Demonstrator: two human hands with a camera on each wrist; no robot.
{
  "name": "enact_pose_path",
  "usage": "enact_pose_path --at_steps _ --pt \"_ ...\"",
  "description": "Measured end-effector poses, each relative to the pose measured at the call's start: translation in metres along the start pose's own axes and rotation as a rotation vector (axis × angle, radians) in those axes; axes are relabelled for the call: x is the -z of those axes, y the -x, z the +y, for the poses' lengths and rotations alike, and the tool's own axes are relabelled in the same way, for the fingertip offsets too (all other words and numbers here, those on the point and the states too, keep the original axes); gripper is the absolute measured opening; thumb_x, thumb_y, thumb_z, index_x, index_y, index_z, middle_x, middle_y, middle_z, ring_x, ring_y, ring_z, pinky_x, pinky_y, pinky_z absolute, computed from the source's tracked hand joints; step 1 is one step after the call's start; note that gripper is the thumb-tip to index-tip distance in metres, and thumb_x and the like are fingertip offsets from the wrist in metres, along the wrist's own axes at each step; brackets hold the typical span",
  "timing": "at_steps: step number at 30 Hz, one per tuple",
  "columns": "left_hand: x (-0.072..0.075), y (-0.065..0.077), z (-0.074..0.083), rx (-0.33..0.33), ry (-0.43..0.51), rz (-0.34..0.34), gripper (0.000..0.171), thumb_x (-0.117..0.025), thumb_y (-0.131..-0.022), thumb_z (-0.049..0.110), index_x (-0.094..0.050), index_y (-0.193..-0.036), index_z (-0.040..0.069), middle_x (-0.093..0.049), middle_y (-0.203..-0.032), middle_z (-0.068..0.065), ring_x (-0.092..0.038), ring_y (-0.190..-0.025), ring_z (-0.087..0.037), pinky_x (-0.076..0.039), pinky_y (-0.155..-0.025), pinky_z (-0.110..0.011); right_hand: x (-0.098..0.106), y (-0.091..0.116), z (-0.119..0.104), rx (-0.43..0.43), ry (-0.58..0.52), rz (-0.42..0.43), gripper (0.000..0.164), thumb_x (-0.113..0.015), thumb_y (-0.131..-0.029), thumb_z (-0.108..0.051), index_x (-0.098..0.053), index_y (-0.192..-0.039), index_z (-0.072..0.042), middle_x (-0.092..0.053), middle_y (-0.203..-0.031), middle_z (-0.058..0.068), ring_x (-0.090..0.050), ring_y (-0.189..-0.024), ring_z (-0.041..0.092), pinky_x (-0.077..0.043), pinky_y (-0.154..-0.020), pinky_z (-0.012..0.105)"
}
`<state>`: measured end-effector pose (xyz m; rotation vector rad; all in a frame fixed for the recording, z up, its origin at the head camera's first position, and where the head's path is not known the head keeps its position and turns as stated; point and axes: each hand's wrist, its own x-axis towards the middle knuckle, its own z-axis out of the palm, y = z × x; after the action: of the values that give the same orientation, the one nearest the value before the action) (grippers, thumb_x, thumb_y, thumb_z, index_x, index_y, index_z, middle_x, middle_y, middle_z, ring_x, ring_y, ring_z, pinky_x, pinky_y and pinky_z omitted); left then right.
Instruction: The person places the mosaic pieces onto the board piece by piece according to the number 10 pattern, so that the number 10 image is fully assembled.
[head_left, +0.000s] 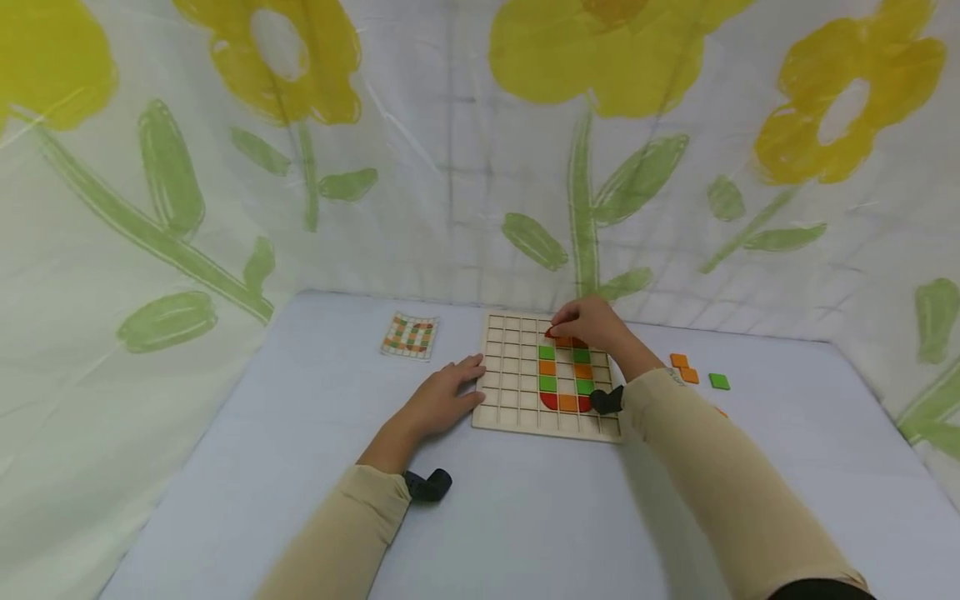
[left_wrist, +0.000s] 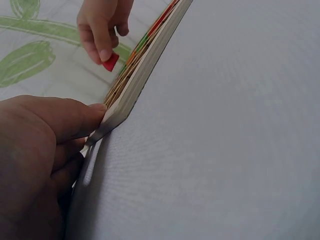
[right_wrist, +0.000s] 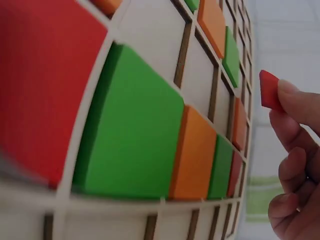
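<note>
A wooden grid board [head_left: 510, 375] lies on the table, holding a ring of green, orange and red tiles in its right half. Between thumb and index finger, my right hand [head_left: 592, 323] pinches a red tile [right_wrist: 269, 90] with a curved edge. It holds this tile just above the far side of the board, over the ring's upper left corner. My left hand [head_left: 442, 400] rests against the board's left edge, fingers spread and mostly straight. In the left wrist view its thumb [left_wrist: 90, 117] touches the board near a corner. The right hand partly covers the ring's far row.
A small patterned card [head_left: 411, 335] lies left of the board. To the right are loose orange tiles [head_left: 678, 360] and a green tile [head_left: 719, 381], with another orange one partly behind the right sleeve. A white flowered curtain [head_left: 412, 208] hangs behind the table.
</note>
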<state>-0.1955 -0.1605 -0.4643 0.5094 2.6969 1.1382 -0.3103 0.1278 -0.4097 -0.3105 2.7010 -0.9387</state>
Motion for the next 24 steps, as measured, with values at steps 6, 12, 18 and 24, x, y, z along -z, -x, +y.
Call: enact_pose_path --at_steps 6,12,18,24 --pt "0.0 0.0 0.003 -0.005 0.002 -0.01 0.05 -0.062 -0.097 0.025 -0.052 -0.143 0.009 -0.034 -0.159 0.001 -0.023 -0.149 -0.036 -0.02 -0.123 -0.051 -0.007 -0.006 -0.001 0.017 0.018 -0.036 0.021 -0.067 -0.095 -0.023 -0.075 -0.11 -0.012 -0.067 -0.123 0.011 -0.059 -0.111 0.027 -0.053 -0.091 0.041" --pt "0.002 0.0 0.006 -0.002 -0.005 -0.003 0.05 -0.063 -0.096 0.024 -0.052 -0.143 0.009 -0.035 -0.159 -0.001 -0.024 -0.148 -0.039 -0.022 -0.121 -0.053 -0.01 -0.011 -0.002 0.071 0.13 -0.081 0.018 -0.065 -0.096 -0.021 -0.077 -0.107 -0.013 -0.068 -0.12 0.01 -0.06 -0.11 0.028 -0.054 -0.091 0.041" --pt "0.003 -0.001 0.004 0.023 -0.011 -0.009 0.05 -0.062 -0.097 0.026 -0.051 -0.144 0.012 -0.034 -0.159 0.003 -0.022 -0.149 -0.036 -0.021 -0.122 -0.051 -0.011 -0.012 -0.004 0.09 0.186 -0.137 0.02 -0.063 -0.097 -0.022 -0.077 -0.111 -0.017 -0.062 -0.125 0.009 -0.055 -0.118 0.029 -0.05 -0.097 0.043" --pt "0.002 0.0 0.003 0.029 -0.014 -0.009 0.051 -0.063 -0.097 0.027 -0.051 -0.144 0.012 -0.034 -0.159 0.004 -0.023 -0.149 -0.037 -0.021 -0.122 -0.051 -0.013 -0.009 -0.004 0.058 0.177 -0.135 0.02 -0.063 -0.097 -0.019 -0.076 -0.112 -0.017 -0.064 -0.125 0.008 -0.056 -0.118 0.028 -0.051 -0.095 0.042"
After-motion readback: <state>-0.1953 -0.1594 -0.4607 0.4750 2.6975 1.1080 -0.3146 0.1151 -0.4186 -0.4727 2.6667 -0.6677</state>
